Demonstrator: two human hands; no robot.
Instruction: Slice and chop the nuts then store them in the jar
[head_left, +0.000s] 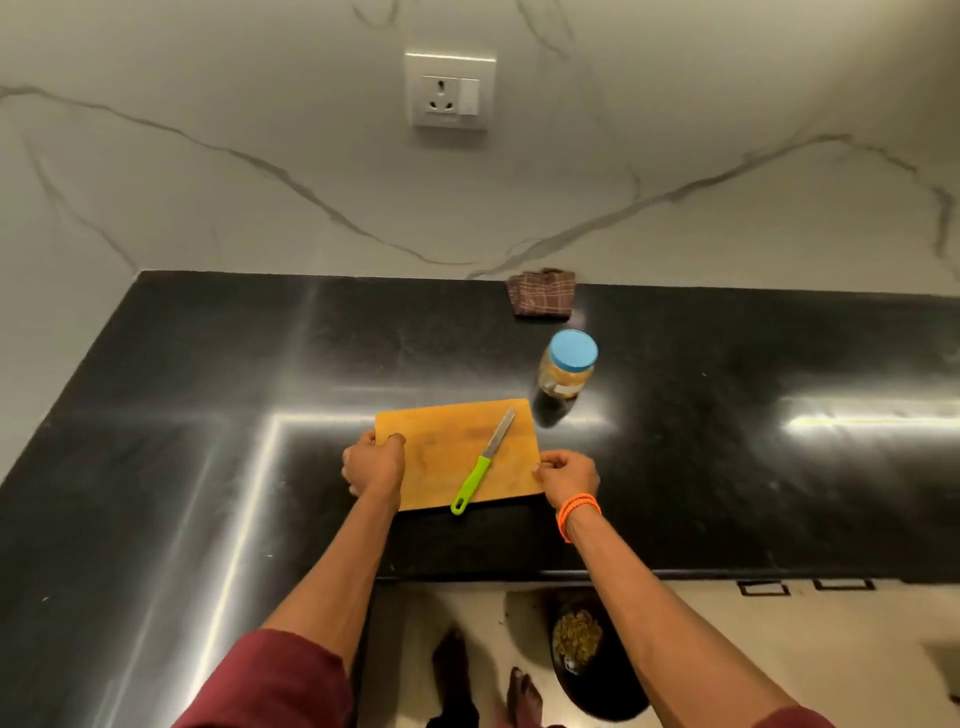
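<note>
Wooden board edges partly hidden beneath both hands' curled fingers.

A single head-worn wide-angle view looks forward and steeply down from above the near edge of the black countertop, standing height away. The cutting board sits just below the centre of the frame; beyond the cutting board the view faces the marble wall, whose lines bow from lens distortion. Nearer than the cutting board, both forearms enter from the bottom edge, and the floor shows past the countertop's edge. No second view exists to overlap.
</note>
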